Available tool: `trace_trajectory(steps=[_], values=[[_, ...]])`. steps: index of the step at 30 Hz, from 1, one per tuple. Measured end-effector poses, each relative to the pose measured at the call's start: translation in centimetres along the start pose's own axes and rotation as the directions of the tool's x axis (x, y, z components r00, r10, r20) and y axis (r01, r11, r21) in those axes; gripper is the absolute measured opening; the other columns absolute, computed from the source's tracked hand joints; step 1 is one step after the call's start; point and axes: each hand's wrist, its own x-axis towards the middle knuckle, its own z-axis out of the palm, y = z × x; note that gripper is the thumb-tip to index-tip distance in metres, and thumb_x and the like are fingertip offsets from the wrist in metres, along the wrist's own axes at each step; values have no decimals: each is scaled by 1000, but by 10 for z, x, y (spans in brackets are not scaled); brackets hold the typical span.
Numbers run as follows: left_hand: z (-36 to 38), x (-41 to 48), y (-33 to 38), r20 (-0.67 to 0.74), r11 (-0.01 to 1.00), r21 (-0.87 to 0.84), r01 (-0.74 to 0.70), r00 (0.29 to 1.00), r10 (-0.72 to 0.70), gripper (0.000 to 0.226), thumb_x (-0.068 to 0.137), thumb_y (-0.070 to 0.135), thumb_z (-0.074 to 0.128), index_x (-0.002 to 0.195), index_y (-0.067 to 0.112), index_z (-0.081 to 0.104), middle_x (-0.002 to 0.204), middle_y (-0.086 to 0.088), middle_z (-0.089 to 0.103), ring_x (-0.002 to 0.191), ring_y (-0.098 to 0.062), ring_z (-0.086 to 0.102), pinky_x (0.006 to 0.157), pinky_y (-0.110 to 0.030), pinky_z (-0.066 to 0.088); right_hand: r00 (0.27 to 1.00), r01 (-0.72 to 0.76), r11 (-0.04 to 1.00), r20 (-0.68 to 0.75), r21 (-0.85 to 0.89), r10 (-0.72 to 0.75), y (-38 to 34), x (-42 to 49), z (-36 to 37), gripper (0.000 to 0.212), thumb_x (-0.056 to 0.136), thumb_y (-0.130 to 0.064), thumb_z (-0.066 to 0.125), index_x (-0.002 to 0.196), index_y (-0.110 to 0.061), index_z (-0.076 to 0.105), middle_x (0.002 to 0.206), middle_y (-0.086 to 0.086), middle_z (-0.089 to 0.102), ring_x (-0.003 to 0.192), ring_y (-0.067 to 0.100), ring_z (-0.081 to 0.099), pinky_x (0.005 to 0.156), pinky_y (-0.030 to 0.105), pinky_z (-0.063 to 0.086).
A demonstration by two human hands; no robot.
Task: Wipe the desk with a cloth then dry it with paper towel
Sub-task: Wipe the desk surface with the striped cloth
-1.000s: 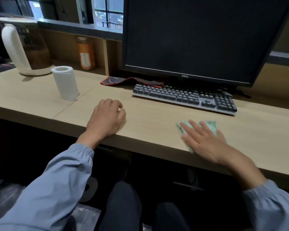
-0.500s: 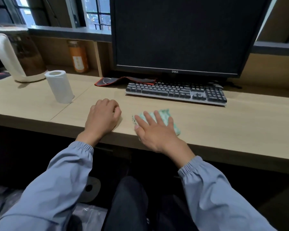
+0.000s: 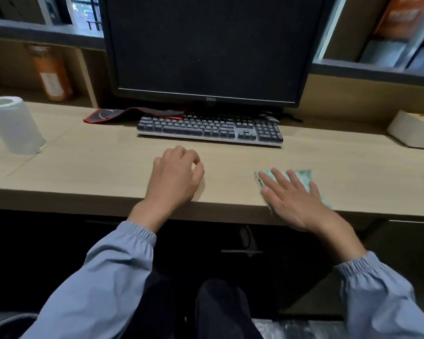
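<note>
A light wooden desk [image 3: 103, 167] runs across the view. My right hand [image 3: 289, 196] lies flat with spread fingers on a pale green cloth [image 3: 304, 173], pressing it onto the desk near the front edge, right of centre. My left hand [image 3: 174, 179] rests on the desk left of the cloth, its fingers loosely curled and holding nothing. A white paper towel roll [image 3: 12, 126] stands upright at the far left of the desk.
A grey keyboard [image 3: 209, 130] lies behind my hands, below a dark monitor [image 3: 206, 50]. A black and red mouse pad [image 3: 132, 115] sits left of the keyboard. An orange bottle [image 3: 52, 74] stands in the back shelf. A beige tissue box [image 3: 414, 130] is at the right.
My right hand has slid the cloth to the right along the front of the desk, away from my left hand. My left hand has stayed in place.
</note>
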Motion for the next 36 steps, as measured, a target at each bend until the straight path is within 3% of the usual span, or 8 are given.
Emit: trace_trajectory(steps=[6, 11, 17, 24, 29, 33, 36], values=[[11, 1, 4, -34, 997, 41, 73, 997, -71, 23, 105, 31, 45, 114, 19, 63, 113, -2, 59, 106, -26, 49, 88, -42, 36, 977, 208, 977, 63, -55, -205, -77, 56, 7, 54, 101, -61, 7, 154, -54, -4, 166, -15, -14, 153, 23, -19, 117, 64, -10], [9, -2, -1, -137, 976, 3, 218, 967, -215, 17, 104, 22, 46, 113, 16, 59, 109, -5, 59, 105, -28, 47, 84, -43, 35, 902, 404, 914, 175, -22, -395, -133, 114, -12, 56, 103, -58, 9, 157, -47, -3, 167, -13, -13, 152, 21, -20, 118, 58, -13], [8, -2, 1, -100, 968, 54, 246, 966, -240, 19, 104, 26, 46, 116, 15, 56, 112, -6, 57, 107, -27, 46, 86, -42, 37, 892, 445, 895, 107, -39, -439, -153, 138, -10, 56, 105, -53, 17, 158, -44, 3, 169, -10, -5, 154, 20, -13, 121, 57, -7], [9, -2, -1, -13, 982, 87, 168, 986, -168, 24, 103, 32, 46, 118, 18, 58, 118, -2, 59, 111, -25, 46, 89, -40, 35, 979, 197, 980, 60, 2, -197, -54, 127, -18, 59, 99, -65, 10, 156, -50, 3, 168, -16, -5, 154, 18, -10, 120, 58, -2], [10, -1, 0, 10, 981, 112, 160, 987, -162, 30, 102, 34, 44, 123, 19, 59, 121, -3, 60, 112, -25, 47, 89, -41, 36, 994, -107, 994, 23, -3, 107, 61, 106, -28, 58, 101, -62, 11, 157, -48, 4, 168, -15, -1, 154, 20, -3, 120, 60, 4], [10, 1, 8, 52, 985, 124, 123, 990, -131, 29, 104, 33, 43, 126, 20, 58, 123, -2, 60, 113, -25, 48, 91, -42, 39, 978, -196, 981, 70, 7, 195, 65, 105, -31, 56, 102, -59, 10, 157, -49, 1, 168, -13, -8, 154, 23, -9, 119, 61, -4], [9, 4, 11, 78, 987, 125, 97, 991, -108, 28, 104, 29, 46, 129, 21, 56, 127, -2, 59, 117, -26, 48, 94, -43, 38, 985, -146, 989, 95, 13, 144, 38, 95, -30, 56, 103, -57, 9, 157, -48, -1, 168, -12, -12, 154, 24, -13, 117, 64, -7]])
